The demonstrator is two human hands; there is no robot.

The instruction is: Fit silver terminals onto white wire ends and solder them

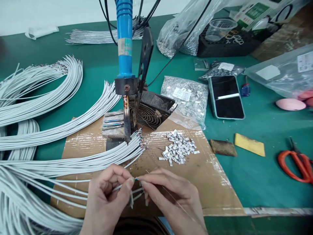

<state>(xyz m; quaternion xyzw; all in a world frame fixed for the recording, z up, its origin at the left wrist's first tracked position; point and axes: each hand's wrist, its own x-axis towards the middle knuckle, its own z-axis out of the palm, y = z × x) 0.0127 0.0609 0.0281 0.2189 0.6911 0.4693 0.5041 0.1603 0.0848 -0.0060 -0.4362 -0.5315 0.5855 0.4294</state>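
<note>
My left hand (110,192) is closed around a white cable (117,188), with the cable's end between thumb and forefinger. More white cables run in from the left under that hand. At the tip a small blue wire end (136,179) shows, and the fingertips of my right hand (168,192) pinch it. A fine silvery wire (174,199) crosses my right hand. Just beyond both hands lies a bundle of white cables (97,164) with stripped, coloured ends. A soldering iron (125,49) with a blue handle hangs tip-down above the bundle.
Small metal tabs (178,147) lie heaped on the cardboard (205,182). Behind the iron's tip stands a black fan (153,109). Further right are a bag of metal parts (188,98), a phone (226,97) and red-handled scissors (297,164). Coiled cables (41,88) cover the left.
</note>
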